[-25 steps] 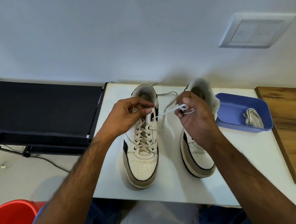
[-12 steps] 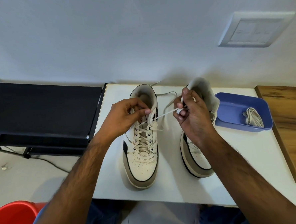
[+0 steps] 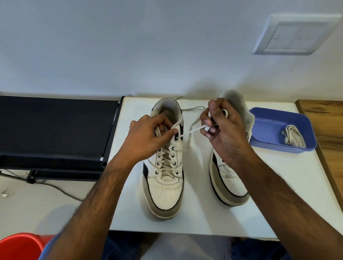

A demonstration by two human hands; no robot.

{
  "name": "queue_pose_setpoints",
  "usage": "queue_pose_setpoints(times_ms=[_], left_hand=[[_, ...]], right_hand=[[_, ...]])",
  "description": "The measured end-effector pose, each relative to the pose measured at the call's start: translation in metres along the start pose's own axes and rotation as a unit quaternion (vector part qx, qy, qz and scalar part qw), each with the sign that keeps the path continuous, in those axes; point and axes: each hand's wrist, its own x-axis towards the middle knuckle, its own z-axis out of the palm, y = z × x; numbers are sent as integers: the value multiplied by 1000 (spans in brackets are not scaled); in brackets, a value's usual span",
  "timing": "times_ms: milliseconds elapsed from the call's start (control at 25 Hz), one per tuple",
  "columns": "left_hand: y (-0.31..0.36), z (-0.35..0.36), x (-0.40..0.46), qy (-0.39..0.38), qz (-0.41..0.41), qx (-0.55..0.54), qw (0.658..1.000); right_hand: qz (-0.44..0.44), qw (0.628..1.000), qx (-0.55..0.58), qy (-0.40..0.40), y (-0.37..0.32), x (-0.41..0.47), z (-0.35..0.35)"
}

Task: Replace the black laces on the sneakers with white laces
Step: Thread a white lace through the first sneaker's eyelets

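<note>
Two white sneakers stand side by side on the white table (image 3: 202,218), toes toward me. The left sneaker (image 3: 165,182) has a white lace (image 3: 189,133) threaded through most eyelets. My left hand (image 3: 147,139) grips the top of its tongue and collar, thumb by the upper right eyelet. My right hand (image 3: 225,130) pinches the white lace end, pulled taut out of that eyelet, and has lace wound around its fingers. The right sneaker (image 3: 230,186) lies mostly behind my right hand and wrist; its eyelets are hidden.
A blue tray (image 3: 267,132) at the right holds a bundled white lace (image 3: 293,136). A wooden board (image 3: 338,149) lies at the far right. A black rack (image 3: 46,125) stands left of the table, a red bucket (image 3: 15,258) at the bottom left. A switch plate (image 3: 295,34) is on the wall.
My right hand has risen and turned slightly, winding the lace around its fingers and keeping it taut. My left hand stays on the left sneaker's collar.
</note>
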Motion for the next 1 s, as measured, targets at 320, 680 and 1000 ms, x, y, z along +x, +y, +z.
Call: queue_pose_setpoints(times_ms=[320,680,1000], left_hand=[[7,2,-12,85,125,113,982],[37,38,-24,21,207,464,861],[51,9,-32,-130,86,-179,972]], right_hand=[[11,982,-183,41,-26,11,-20],[-81,986,-140,38,-25,19,-27],[-141,848,-506,-70,-20,15,-28]])
